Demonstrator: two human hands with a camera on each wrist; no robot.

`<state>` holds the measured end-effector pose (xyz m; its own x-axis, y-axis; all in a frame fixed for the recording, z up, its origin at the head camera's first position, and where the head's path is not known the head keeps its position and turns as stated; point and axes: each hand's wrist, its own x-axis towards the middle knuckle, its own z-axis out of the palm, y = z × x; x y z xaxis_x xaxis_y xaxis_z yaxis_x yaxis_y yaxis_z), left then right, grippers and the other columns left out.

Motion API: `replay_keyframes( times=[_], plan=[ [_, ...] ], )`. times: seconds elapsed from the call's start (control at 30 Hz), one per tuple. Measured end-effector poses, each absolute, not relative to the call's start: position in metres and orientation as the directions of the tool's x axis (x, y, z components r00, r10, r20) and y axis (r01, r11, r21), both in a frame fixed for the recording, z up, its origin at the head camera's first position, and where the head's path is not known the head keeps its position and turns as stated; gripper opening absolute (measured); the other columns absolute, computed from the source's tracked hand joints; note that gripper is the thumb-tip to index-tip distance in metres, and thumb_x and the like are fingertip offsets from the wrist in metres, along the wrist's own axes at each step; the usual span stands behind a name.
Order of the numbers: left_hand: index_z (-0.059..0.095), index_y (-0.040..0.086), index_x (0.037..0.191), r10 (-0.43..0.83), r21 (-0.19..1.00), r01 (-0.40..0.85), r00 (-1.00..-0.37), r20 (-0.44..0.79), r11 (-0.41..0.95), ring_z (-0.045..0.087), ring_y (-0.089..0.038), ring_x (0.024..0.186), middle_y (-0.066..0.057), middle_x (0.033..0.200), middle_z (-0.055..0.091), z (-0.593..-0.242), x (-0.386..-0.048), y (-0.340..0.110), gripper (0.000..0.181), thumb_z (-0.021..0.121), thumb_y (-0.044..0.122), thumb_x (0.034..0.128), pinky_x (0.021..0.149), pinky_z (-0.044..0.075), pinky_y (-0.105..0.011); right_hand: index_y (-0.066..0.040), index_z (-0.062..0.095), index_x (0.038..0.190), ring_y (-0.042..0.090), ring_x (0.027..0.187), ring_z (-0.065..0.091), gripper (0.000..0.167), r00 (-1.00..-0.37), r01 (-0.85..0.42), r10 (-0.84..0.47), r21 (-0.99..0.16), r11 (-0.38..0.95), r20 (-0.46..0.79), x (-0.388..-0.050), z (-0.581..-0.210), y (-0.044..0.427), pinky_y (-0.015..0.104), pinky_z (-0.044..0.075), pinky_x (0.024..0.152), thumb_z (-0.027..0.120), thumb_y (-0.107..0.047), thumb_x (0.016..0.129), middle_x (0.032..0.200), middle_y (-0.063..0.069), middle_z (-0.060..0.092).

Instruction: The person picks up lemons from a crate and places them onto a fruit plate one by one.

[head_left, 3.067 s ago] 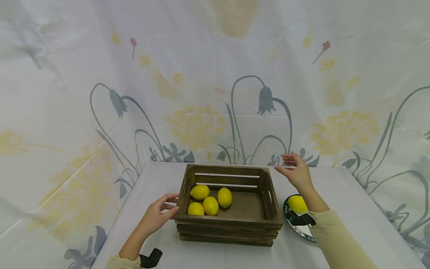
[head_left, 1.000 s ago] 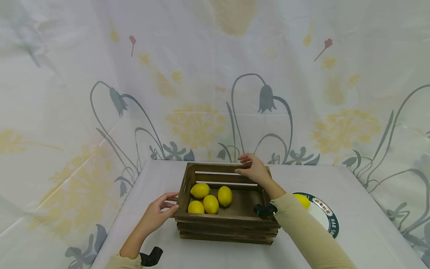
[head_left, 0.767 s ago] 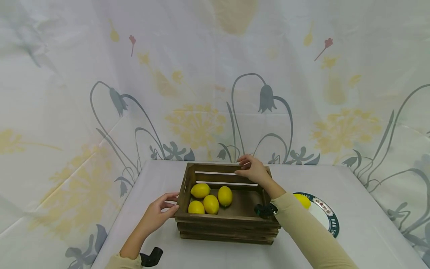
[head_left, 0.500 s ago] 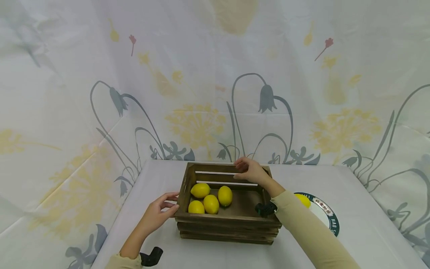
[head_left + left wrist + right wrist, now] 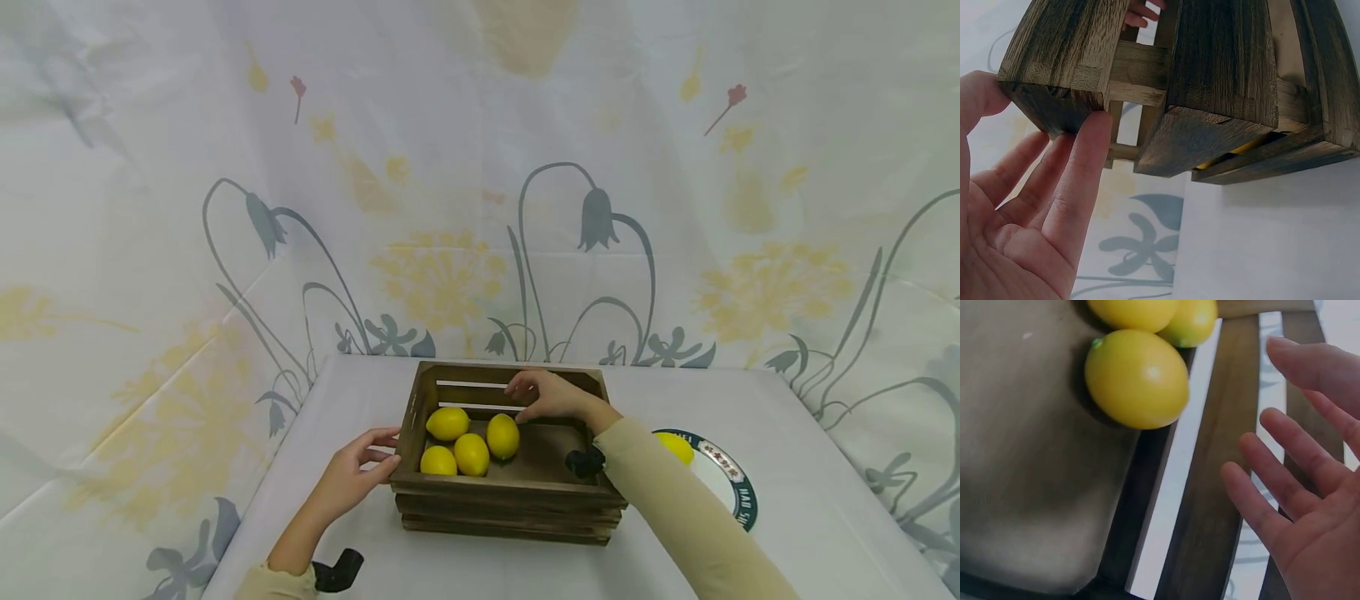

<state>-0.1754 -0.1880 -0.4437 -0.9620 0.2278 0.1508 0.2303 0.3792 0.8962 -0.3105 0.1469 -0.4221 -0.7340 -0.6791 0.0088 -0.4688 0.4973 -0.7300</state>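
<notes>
A brown wooden crate [image 5: 510, 485] with slatted sides stands on the white table, several yellow lemons lying in its left half. At its left end, my left hand [image 5: 351, 482] rests its fingertips and thumb on the wood; the left wrist view shows the fingers [image 5: 1082, 169] touching the crate's edge [image 5: 1060, 50]. Over the crate's inside, near the back wall, is my right hand [image 5: 553, 398], relaxed and holding nothing. Its thumb tip is close to the rightmost lemon [image 5: 502, 437]. In the right wrist view this hand [image 5: 1310, 481] is apart from the nearest lemon [image 5: 1138, 379].
Right of the crate lies a white plate with a dark green lettered rim [image 5: 742, 492], partly behind my right sleeve [image 5: 675, 508], bearing a yellow lemon [image 5: 677, 447]. A patterned curtain [image 5: 480, 208] hangs behind the table.
From above the crate's back edge, my right hand has come down and left, nearer the rightmost lemon. Earlier it was further right, above the plate side. My left hand has stayed put.
</notes>
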Motion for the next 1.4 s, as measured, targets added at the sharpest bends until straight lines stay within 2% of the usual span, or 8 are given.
replay_keyframes(
  times=[0.27, 0.53, 0.77, 1.0, 1.2, 1.4],
  plan=[
    [0.052, 0.002, 0.127, 0.221, 0.900, 0.221, -0.964, 0.145, 0.376, 0.061, -0.028, 0.096, -0.018, 0.115, 0.057, -0.444, -0.175, -0.188, 0.042, 0.064, 0.016, 0.0888, 0.066, 0.054, -0.024, 0.002, 0.057, 0.113, 0.036, 0.104, 0.055, 0.037, -0.662, -0.510, -0.745, -0.684, 0.522, -0.075, -0.315, -0.425, 0.138, 0.043, 0.046, 0.090, 0.071, 0.001, 0.078, 0.112, 0.022, 0.058],
    [0.054, 0.002, 0.126, 0.206, 0.898, 0.213, -0.968, 0.142, 0.385, 0.061, -0.027, 0.095, -0.017, 0.114, 0.058, -0.445, -0.175, -0.188, 0.041, 0.065, 0.016, 0.0884, 0.066, 0.054, -0.024, 0.002, 0.059, 0.112, 0.033, 0.111, 0.050, 0.038, -0.592, -0.564, -0.788, -0.611, 0.555, -0.169, -0.316, -0.432, 0.126, 0.042, 0.040, 0.097, 0.070, 0.006, 0.076, 0.114, 0.014, 0.058],
    [0.052, 0.001, 0.127, 0.231, 0.893, 0.233, -0.961, 0.151, 0.385, 0.061, -0.029, 0.096, -0.019, 0.115, 0.058, -0.446, -0.176, -0.188, 0.042, 0.064, 0.017, 0.0894, 0.067, 0.054, -0.024, -0.005, 0.062, 0.111, 0.030, 0.108, 0.049, 0.040, -0.594, -0.603, -0.766, -0.494, 0.626, -0.247, -0.311, -0.439, 0.120, 0.037, 0.042, 0.092, 0.072, 0.005, 0.073, 0.114, 0.009, 0.054],
    [0.054, 0.003, 0.126, 0.224, 0.881, 0.236, -0.962, 0.153, 0.410, 0.061, -0.029, 0.095, -0.017, 0.113, 0.059, -0.445, -0.176, -0.188, 0.041, 0.064, 0.017, 0.0890, 0.067, 0.054, -0.024, -0.013, 0.061, 0.112, 0.024, 0.102, 0.046, 0.045, -0.643, -0.507, -0.682, -0.475, 0.720, -0.348, -0.310, -0.442, 0.123, 0.038, 0.041, 0.091, 0.075, 0.001, 0.072, 0.106, 0.005, 0.045],
    [0.053, 0.001, 0.126, 0.228, 0.886, 0.241, -0.961, 0.160, 0.397, 0.061, -0.030, 0.095, -0.018, 0.113, 0.058, -0.447, -0.177, -0.188, 0.041, 0.064, 0.017, 0.0890, 0.065, 0.054, -0.024, -0.015, 0.054, 0.112, 0.026, 0.117, 0.044, 0.047, -0.617, -0.469, -0.674, -0.498, 0.730, -0.407, -0.311, -0.445, 0.122, 0.040, 0.038, 0.098, 0.074, 0.003, 0.074, 0.123, 0.007, 0.049],
    [0.053, 0.001, 0.126, 0.227, 0.891, 0.240, -0.961, 0.160, 0.385, 0.060, -0.031, 0.095, -0.018, 0.113, 0.057, -0.448, -0.177, -0.188, 0.042, 0.064, 0.016, 0.0890, 0.064, 0.054, -0.025, -0.020, 0.055, 0.118, 0.024, 0.117, 0.044, 0.051, -0.565, -0.483, -0.681, -0.482, 0.731, -0.467, -0.308, -0.448, 0.119, 0.041, 0.037, 0.098, 0.072, 0.004, 0.076, 0.126, 0.005, 0.049]
  ],
)
